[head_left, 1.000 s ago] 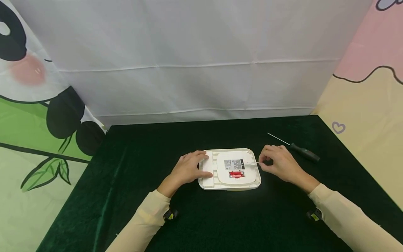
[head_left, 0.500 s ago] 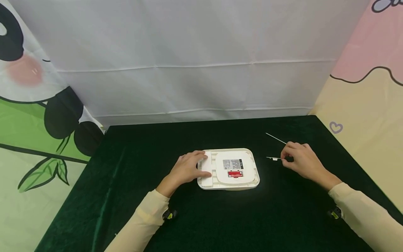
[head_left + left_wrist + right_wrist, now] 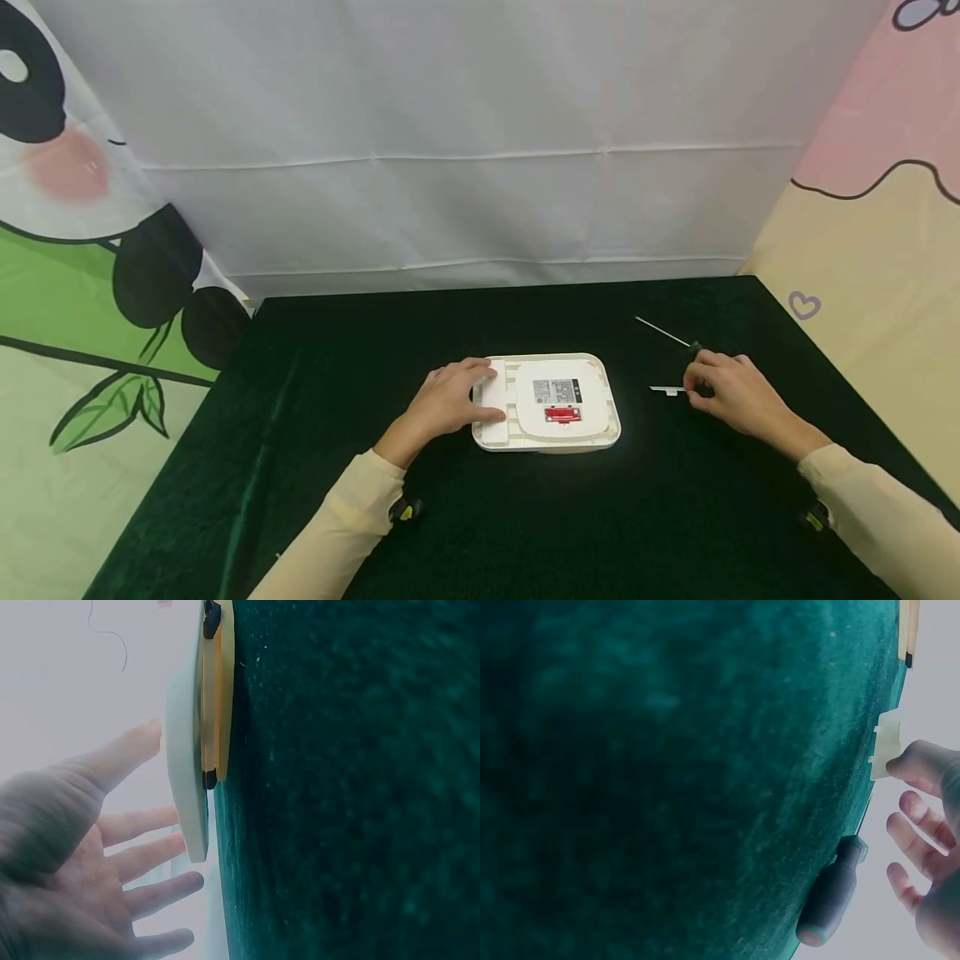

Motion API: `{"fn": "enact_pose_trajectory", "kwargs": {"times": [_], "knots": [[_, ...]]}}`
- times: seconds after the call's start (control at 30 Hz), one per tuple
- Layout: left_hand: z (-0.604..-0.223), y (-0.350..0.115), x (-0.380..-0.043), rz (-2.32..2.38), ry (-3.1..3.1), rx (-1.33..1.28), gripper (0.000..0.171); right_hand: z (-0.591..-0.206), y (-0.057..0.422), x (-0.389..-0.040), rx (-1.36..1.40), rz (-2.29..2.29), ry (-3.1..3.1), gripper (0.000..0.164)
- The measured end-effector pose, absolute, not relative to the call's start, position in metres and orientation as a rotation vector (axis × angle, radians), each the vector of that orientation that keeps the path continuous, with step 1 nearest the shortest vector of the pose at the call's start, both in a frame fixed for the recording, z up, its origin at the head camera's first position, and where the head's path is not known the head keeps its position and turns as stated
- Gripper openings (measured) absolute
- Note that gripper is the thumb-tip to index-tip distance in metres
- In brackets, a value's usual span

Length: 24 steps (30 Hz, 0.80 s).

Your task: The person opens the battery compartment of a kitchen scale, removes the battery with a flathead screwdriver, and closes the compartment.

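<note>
A white, rounded flat device (image 3: 600, 417) lies on the table with a printed label and an uncovered battery compartment, where a red battery (image 3: 562, 414) shows. Thumb and fingertips of my left hand (image 3: 444, 404) rest on its left end; the left wrist view shows those fingers spread and fairly straight. To the device's right, my right hand (image 3: 731, 396) pinches a small white battery cover (image 3: 886, 746) with little tabs along one edge. The cover is held low by the cloth; whether it touches is unclear. The other right-hand fingers are loosely bent.
A screwdriver (image 3: 831, 896) with a dark handle lies just beyond the right hand, its shaft pointing up and left; the hand partly hides it in the head view. Dark green cloth (image 3: 360, 358) covers the table. A white curtain (image 3: 480, 200) hangs behind.
My right hand has moved right, away from the device, taking the battery cover from its right part to a spot by the screwdriver. The left hand and the device have stayed put.
</note>
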<state>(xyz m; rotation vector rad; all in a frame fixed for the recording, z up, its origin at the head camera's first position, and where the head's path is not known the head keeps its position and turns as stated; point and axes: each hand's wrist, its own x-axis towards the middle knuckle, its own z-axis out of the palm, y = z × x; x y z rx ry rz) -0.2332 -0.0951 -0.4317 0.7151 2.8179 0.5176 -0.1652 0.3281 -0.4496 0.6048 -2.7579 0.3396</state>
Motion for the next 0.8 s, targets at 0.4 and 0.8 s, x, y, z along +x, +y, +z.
{"fn": "enact_pose_trajectory", "kwargs": {"times": [0.4,0.8], "knots": [[-0.4273,-0.0955,-0.2318,0.515,2.810,0.702,0.069,-0.4555,0.3294,-0.1587,0.642,0.337,-2.827,0.020],[-0.4270,-0.0951,-0.2311,0.509,2.808,0.692,0.068,-0.4469,0.3335,-0.1586,0.607,0.329,-2.900,0.020]]}}
